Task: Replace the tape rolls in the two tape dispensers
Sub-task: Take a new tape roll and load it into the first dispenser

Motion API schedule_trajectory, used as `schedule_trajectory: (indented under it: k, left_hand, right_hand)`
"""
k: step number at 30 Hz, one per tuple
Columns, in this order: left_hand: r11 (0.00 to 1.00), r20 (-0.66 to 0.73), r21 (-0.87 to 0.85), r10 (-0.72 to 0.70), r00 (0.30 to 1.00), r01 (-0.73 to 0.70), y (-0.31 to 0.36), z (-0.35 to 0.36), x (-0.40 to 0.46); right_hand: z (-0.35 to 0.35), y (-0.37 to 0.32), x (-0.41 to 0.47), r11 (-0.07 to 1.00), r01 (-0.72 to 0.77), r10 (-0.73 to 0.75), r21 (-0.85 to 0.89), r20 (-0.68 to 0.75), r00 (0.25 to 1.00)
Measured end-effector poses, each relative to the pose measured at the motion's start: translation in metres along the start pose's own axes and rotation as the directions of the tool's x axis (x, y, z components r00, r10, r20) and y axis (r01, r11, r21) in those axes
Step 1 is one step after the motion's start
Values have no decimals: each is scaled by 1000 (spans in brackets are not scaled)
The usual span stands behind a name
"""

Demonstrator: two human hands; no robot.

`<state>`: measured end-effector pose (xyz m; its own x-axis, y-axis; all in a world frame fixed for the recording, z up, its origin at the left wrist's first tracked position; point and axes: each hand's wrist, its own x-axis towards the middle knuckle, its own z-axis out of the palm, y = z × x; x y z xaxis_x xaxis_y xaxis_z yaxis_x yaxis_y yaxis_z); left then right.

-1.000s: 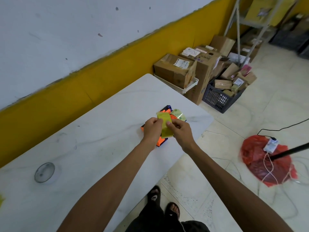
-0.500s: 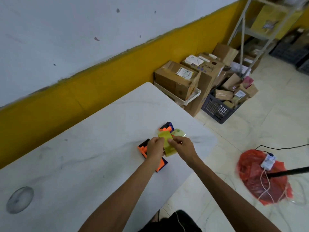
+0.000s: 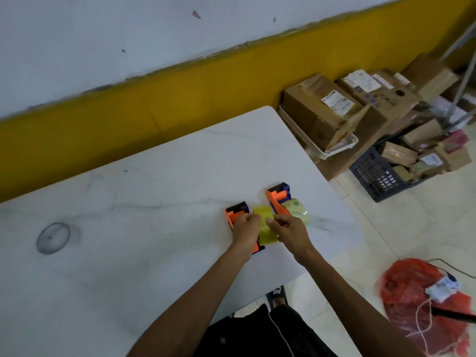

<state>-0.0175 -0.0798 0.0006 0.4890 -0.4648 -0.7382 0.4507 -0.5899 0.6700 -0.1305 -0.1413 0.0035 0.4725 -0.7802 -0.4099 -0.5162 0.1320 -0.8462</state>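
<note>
Two orange and dark blue tape dispensers lie on the white marble table (image 3: 128, 253). The nearer dispenser (image 3: 235, 212) is partly under my left hand (image 3: 246, 231). The farther dispenser (image 3: 278, 197) lies just beyond my right hand (image 3: 288, 229), with a pale green tape roll (image 3: 297, 212) against its right side. Between them I hold a yellow-green tape roll (image 3: 265, 225) upright, gripped by both hands from either side, just above the nearer dispenser.
A round grey mark (image 3: 52, 238) shows on the table at the left. Right of the table stand cardboard boxes (image 3: 319, 109), a dark crate (image 3: 378, 176) of parcels and a red bag (image 3: 417, 305) with a cable on the tiled floor. The yellow-banded wall (image 3: 180, 94) runs behind.
The camera has tilted and moved closer, so the table fills more of the view. Both hands keep the yellow-green roll between them at the nearer dispenser, the roll now sitting lower.
</note>
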Motion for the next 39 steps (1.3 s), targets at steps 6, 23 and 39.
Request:
schedule_trajectory:
  k: [6,23,39]
  left_hand:
    - [1000,-71,29,0,997,3,9,14,-20]
    - [960,-521,207,270,809,-188,-25,-14,-51]
    - [1000,-337,4,21,941,-21,-42,-20,-41]
  right_hand:
    - [-18,8,10,997,11,-20,70,133,991]
    - [-24,8,23,998,45,-51,33,248,968]
    - [-17,12,18,985,148,-125,-93,216,968]
